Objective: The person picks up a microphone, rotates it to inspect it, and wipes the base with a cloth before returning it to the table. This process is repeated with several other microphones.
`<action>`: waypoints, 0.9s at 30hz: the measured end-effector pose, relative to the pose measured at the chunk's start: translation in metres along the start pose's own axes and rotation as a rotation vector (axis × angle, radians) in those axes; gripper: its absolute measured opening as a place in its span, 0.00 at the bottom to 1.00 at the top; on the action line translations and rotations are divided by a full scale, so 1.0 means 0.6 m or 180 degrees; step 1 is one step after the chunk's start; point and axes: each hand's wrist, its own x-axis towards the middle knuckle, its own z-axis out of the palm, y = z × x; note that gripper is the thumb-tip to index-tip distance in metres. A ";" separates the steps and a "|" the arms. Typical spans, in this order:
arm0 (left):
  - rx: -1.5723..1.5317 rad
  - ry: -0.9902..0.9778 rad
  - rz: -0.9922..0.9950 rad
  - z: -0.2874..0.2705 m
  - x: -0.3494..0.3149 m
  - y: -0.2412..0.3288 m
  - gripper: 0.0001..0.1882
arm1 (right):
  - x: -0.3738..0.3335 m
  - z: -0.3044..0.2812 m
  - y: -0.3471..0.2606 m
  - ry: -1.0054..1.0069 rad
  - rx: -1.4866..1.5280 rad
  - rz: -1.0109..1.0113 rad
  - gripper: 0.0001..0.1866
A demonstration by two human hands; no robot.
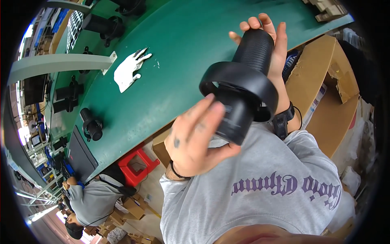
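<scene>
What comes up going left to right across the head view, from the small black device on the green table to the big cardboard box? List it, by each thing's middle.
Small black device, white glove, left hand, held black device, right hand, big cardboard box.

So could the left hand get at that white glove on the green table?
Probably yes: nothing seems to stand between the left hand and the white glove, though that hand is at the black device.
</scene>
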 end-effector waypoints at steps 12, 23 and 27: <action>0.0489 0.0492 0.1350 0.026 -0.023 0.004 0.19 | -0.007 0.015 0.013 0.0204 -0.0360 0.0383 0.17; 0.0937 0.0491 0.1932 0.031 -0.032 0.007 0.04 | -0.015 0.018 0.016 0.0072 -0.0739 0.1168 0.19; 0.0864 0.0209 0.1928 0.021 -0.023 0.019 0.05 | -0.022 0.006 0.040 0.0158 0.0407 0.1188 0.12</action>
